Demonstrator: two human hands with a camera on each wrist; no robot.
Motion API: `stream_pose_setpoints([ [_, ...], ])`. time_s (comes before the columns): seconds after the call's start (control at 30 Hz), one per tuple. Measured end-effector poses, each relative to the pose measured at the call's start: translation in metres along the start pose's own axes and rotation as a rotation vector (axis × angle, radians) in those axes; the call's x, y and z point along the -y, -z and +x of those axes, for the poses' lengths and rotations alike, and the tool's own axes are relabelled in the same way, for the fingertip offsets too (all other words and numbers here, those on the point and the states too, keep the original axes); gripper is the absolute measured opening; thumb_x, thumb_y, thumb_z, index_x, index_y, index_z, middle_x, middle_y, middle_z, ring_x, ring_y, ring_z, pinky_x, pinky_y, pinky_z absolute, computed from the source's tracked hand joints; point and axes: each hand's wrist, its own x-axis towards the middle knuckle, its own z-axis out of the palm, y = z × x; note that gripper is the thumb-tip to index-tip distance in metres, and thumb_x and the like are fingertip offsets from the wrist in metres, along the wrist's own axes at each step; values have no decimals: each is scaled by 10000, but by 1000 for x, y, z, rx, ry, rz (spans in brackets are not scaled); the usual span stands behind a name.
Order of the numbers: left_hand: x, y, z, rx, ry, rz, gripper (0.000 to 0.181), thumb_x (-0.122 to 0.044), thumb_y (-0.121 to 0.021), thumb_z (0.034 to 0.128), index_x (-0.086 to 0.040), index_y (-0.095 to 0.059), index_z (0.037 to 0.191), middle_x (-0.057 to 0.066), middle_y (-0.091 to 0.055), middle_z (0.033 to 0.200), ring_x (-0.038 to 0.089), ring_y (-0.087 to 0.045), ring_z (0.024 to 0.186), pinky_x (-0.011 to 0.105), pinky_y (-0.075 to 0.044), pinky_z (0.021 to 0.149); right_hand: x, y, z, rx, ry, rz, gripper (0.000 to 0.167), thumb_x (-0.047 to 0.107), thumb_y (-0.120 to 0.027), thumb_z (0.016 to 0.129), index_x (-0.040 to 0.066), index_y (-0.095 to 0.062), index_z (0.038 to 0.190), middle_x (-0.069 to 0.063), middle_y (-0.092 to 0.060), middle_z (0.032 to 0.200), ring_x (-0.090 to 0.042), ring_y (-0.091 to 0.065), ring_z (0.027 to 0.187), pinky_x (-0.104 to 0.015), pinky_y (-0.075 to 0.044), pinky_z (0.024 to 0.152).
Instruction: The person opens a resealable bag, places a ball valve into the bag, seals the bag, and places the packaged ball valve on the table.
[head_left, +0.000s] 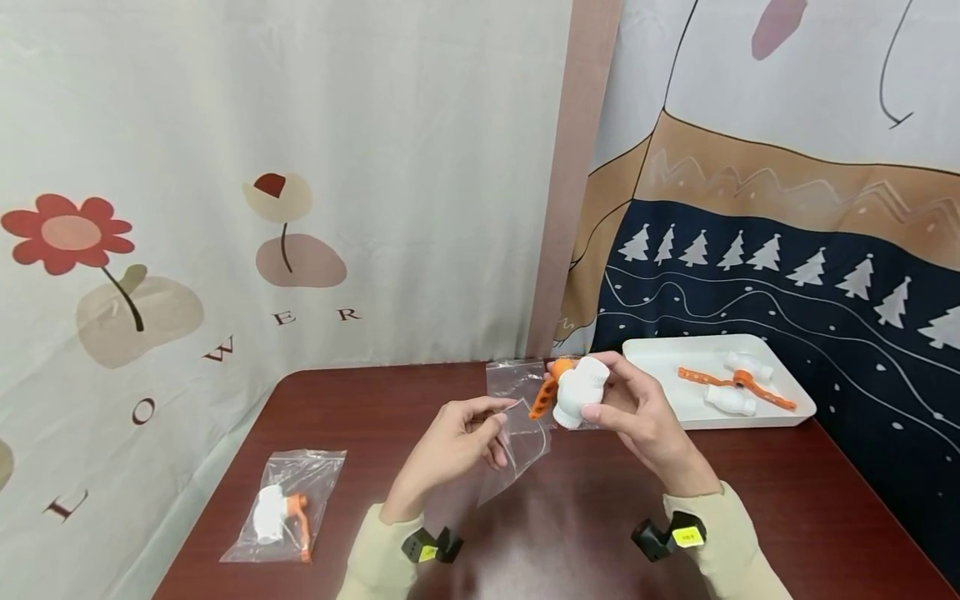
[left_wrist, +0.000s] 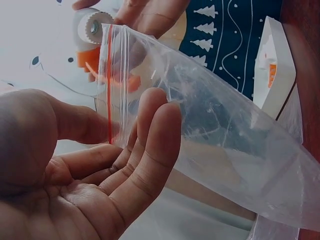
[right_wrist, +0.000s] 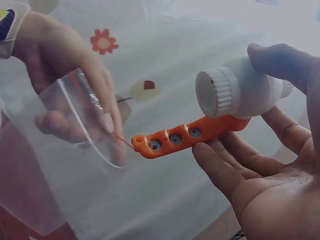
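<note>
My left hand (head_left: 457,442) pinches the rim of a clear zip bag (head_left: 527,446) between thumb and fingers. In the left wrist view, the bag (left_wrist: 220,115) hangs open-ended with a red line along its zip, and nothing shows inside. My right hand (head_left: 648,412) holds a white plastic ball valve (head_left: 579,393) by its body, above the table and just right of the bag. Its orange handle (right_wrist: 172,140) points toward the bag's mouth in the right wrist view. Handle tip and bag edge lie close together; whether they touch I cannot tell.
Another clear bag (head_left: 510,377) lies flat behind my hands on the brown table (head_left: 360,417). At the left lies a bagged valve (head_left: 270,514) with an orange handle. A white tray (head_left: 660,358) at the back right contains white valves with orange handles (head_left: 772,397).
</note>
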Motion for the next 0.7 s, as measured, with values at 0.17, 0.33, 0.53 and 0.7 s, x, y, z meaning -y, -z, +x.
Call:
stream_pose_setpoints([
  [0.17, -1, -1, 1, 2, 5, 1, 342, -58, -542, 1040, -21, -620, 1370, 155, -714, 820, 190, -718, 630, 358, -638, 641, -3, -5, 0, 4, -34, -55, 474, -78, -690, 885, 91, -582, 1314, -12, -564, 1286, -138, -656, 1088, -237, -574, 966],
  [0.33, -1, -1, 0, 3, 3, 17, 341, -59, -548, 1039, -14, -617, 1370, 169, -724, 804, 196, -718, 627, 352, -637, 638, -5, -9, 1, 19, -37, -60, 467, -66, -722, 867, 59, -584, 1295, -15, -589, 1268, -142, -663, 1045, -246, -590, 927],
  [0.53, -2, -1, 0, 1, 2, 21, 340, -77, -560, 1042, -18, -618, 1371, 164, -726, 801, 187, -715, 620, 353, -637, 639, -8, -10, 2, 41, -29, -47, 458, -54, -742, 864, 26, -585, 1286, -21, -612, 1275, -148, -664, 1020, -248, -603, 882],
  [0.7, -2, -3, 1, 2, 5, 13, 340, -84, -558, 1040, -14, -621, 1366, 165, -721, 819, 200, -720, 622, 361, -637, 637, -11, -14, 3, 48, -28, -109, 483, -52, -765, 853, -15, -578, 1297, -36, -639, 1283, -195, -694, 1052, -271, -595, 922],
])
